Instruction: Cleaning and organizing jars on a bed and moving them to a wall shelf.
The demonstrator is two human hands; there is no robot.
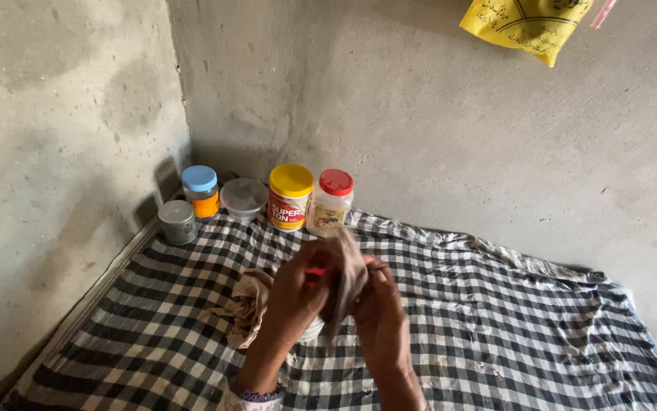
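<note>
Limp brown cloth point(347, 278), checked weave point(496, 320)

Head view, downward (close) over checked cloth point(496, 320)

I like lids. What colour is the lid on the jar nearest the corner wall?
Light blue lid, seen in the head view.

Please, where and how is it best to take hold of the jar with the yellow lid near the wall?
Grip the yellow-lidded jar around its body below the lid, coming from the front, probably. It stands upright against the wall, with the clear lidded bowl and the red-lidded jar close beside it, so fingers fit best front and top.
</note>
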